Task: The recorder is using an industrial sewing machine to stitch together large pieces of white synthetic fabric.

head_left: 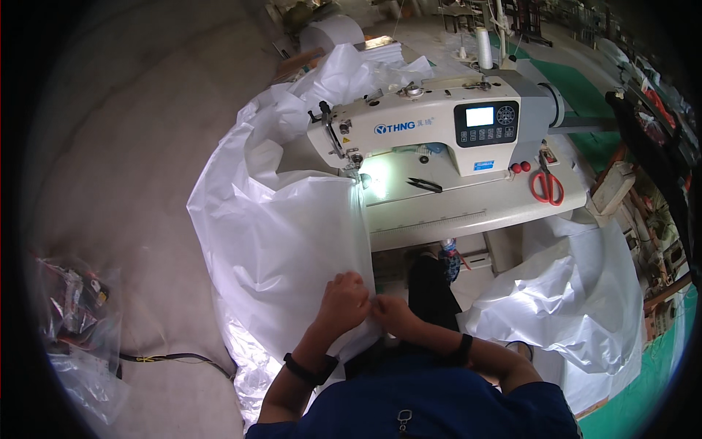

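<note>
A large white plastic-like sheet runs from the sewing machine down toward my lap. Its right edge passes under the lit needle area. My left hand is closed on the sheet near that edge, below the table's front. Right beside it, my right hand pinches the same edge, fingers pressed together. Exactly how the edge is folded between my fingers is too small to tell. Black thread snips lie on the machine bed, and red-handled scissors rest at the table's right end.
Another heap of white sheet hangs at the right of the table. A white thread cone stands behind the machine. On the floor at left lies a clear plastic bag with a dark cable beside it.
</note>
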`<act>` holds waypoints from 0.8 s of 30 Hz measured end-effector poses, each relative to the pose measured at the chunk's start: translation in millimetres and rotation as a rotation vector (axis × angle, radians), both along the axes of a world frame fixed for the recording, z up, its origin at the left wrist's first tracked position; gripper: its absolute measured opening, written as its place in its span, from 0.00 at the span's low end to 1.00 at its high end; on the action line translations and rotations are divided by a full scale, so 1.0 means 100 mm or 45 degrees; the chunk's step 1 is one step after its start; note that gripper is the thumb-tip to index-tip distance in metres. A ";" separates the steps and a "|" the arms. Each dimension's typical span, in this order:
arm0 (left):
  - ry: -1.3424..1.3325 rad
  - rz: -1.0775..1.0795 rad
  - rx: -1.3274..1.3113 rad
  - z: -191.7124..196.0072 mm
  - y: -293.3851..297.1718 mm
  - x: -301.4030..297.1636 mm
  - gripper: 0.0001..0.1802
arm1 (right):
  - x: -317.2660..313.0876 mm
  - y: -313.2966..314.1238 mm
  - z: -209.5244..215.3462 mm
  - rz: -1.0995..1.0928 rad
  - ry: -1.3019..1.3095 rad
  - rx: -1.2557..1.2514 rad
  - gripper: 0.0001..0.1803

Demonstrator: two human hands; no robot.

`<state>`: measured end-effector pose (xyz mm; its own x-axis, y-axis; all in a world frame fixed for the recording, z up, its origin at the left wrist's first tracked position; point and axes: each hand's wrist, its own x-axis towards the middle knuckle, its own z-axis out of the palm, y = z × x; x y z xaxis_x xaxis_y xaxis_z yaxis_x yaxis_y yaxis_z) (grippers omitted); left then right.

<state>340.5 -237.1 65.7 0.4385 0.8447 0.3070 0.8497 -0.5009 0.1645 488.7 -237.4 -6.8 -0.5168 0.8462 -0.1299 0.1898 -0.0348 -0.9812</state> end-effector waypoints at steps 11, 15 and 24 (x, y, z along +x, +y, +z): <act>-0.578 0.618 -0.492 -0.32 0.12 -0.03 0.21 | 0.17 0.77 0.53 0.991 -0.323 -0.310 0.14; -0.443 0.459 -0.354 -0.08 0.05 0.13 0.22 | 0.09 1.93 0.48 -0.054 -0.415 0.067 0.16; -0.364 0.318 -0.349 -0.16 0.06 0.14 0.23 | -0.80 2.53 0.57 -0.447 -0.914 0.440 0.16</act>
